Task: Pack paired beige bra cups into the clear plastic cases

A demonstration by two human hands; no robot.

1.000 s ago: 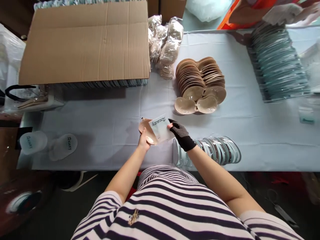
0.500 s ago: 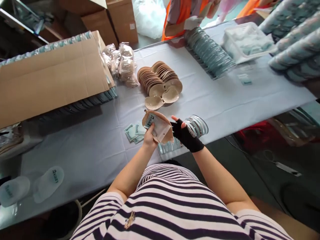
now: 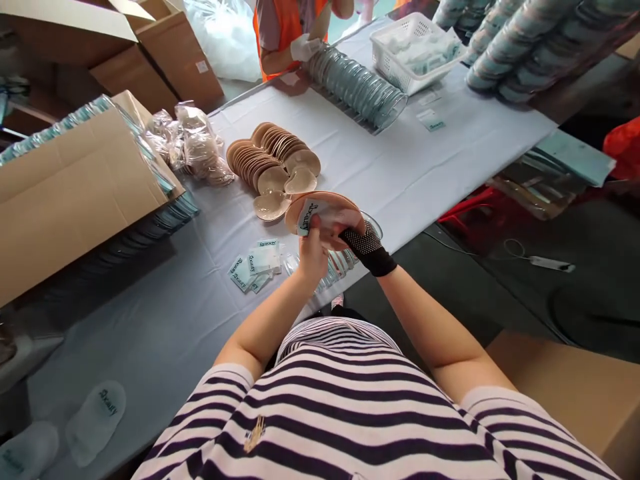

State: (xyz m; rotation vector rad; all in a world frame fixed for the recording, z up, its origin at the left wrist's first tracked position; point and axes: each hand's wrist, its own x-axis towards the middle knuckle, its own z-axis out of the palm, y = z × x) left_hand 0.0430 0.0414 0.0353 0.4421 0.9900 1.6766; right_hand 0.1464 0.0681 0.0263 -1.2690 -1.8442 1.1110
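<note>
Both hands hold a beige stick-on bra (image 3: 336, 198) above the table's near edge, its hollow side turned toward me. My left hand (image 3: 313, 253) is bare; its thumb presses a small printed packet (image 3: 306, 215) against the left cup. My right hand (image 3: 367, 245), in a black dotted half-finger glove, grips the right side of the bra, with some fingers hidden inside it. Clear plastic cases (image 3: 327, 275) lie beneath, partly covered by my hands. More printed packets (image 3: 254, 265) are scattered to the left. Behind stands a row of nested stick-on bras (image 3: 273, 157).
Bagged bras (image 3: 197, 143) sit beside a cardboard-covered stack of cases (image 3: 75, 193) at left. Across the table are a row of clear cases (image 3: 357, 87), a white basket (image 3: 400, 70) and a co-worker's gloved hand (image 3: 305, 48). Printed pouches (image 3: 97, 420) lie at lower left.
My right hand has moved in from beside the bra and taken hold of its right side. The bra is raised and opened wider. The camera view has turned to the right.
</note>
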